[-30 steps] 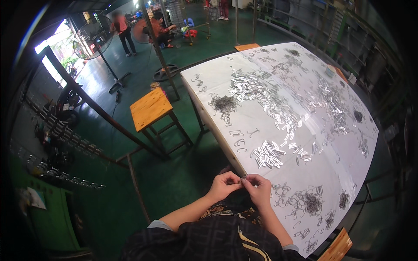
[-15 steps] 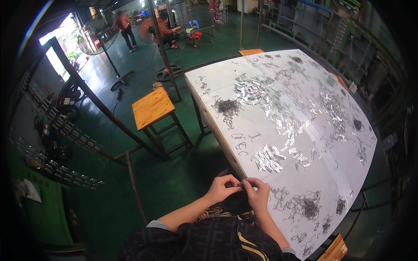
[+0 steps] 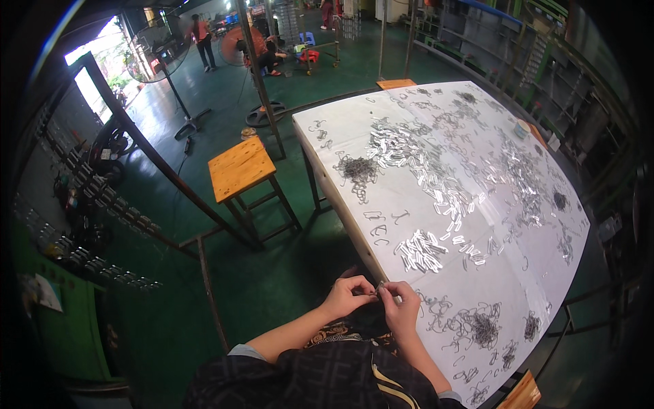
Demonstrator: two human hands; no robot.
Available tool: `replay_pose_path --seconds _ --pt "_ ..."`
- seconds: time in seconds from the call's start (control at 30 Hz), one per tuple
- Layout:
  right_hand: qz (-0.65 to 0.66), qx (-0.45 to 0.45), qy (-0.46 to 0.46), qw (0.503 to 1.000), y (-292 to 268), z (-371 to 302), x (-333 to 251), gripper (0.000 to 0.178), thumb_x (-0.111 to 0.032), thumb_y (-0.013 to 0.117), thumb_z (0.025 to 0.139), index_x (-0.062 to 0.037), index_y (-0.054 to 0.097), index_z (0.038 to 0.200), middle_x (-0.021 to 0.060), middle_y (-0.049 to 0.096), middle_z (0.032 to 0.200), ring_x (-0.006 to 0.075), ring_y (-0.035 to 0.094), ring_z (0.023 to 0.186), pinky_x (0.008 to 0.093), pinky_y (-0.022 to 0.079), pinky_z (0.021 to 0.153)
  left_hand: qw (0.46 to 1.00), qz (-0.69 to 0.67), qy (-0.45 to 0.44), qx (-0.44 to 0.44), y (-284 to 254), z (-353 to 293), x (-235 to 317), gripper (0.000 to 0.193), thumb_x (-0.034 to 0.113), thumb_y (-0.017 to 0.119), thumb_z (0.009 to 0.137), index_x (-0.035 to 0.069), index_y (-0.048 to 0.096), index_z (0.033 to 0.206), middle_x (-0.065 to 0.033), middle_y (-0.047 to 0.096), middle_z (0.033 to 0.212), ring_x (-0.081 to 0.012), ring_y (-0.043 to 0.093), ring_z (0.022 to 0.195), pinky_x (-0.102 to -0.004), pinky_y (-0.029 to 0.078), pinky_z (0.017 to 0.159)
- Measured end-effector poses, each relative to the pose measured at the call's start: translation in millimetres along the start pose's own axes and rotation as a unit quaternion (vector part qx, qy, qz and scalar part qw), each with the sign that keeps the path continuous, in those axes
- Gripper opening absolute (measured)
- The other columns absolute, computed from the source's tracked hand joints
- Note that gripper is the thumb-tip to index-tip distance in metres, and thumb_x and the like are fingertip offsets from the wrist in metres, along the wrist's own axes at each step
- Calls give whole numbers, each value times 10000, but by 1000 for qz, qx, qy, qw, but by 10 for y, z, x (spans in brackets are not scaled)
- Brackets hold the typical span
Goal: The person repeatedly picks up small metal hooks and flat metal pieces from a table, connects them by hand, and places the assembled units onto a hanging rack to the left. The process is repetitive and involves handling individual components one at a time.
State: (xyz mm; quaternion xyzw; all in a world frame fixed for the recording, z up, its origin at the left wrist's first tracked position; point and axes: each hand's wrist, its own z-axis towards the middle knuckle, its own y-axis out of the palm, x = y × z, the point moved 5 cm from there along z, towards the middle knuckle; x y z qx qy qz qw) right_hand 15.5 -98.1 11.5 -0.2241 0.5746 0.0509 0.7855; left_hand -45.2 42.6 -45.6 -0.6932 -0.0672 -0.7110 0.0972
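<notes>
My left hand (image 3: 346, 295) and my right hand (image 3: 400, 303) meet at the near left edge of the white-topped table (image 3: 446, 290). Thumbs and forefingers are pinched together around something small and dark, perhaps a bent wire piece; the fingers mostly hide it. Just beyond my hands lies a pile of shiny flat metal strips (image 3: 421, 252). To the right of my right hand, dark wire hooks (image 3: 485, 327) lie in a tangled heap. A short row of hooks (image 3: 377, 228) is laid near the left edge, and a denser heap of dark hooks (image 3: 357, 168) sits farther up.
A wooden stool (image 3: 242, 170) stands left of the table, with a slanting metal post (image 3: 150, 153) beside it. More strips and hooks cover the far tabletop, near a small tub (image 3: 522, 128). Two standing fans and other people are in the background, along with metal shelving at right.
My hands stay pinched together in almost the same place, with only slight finger movement. The view has shifted a little. In the background, the standing person and the seated person have changed posture.
</notes>
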Motion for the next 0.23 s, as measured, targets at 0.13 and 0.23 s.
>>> replay_pose_path --seconds 0.13,0.23 --pt "1 2 -18 1000 9 -2 -30 37 -6 670 800 3 673 836 128 651 774 233 655 710 312 499 660 1000 18 16 1 -24 9 39 131 18 751 783 22 646 860 8 638 777 -50 587 750 -216 489 690" --pt "4 -1 -14 1000 26 -11 5 46 -9 672 799 3 675 843 134 654 782 237 659 732 309 498 677 999 26 31 4 -38 12 49 155 45 768 775 33 661 886 0 648 782 -54 590 749 -222 492 695"
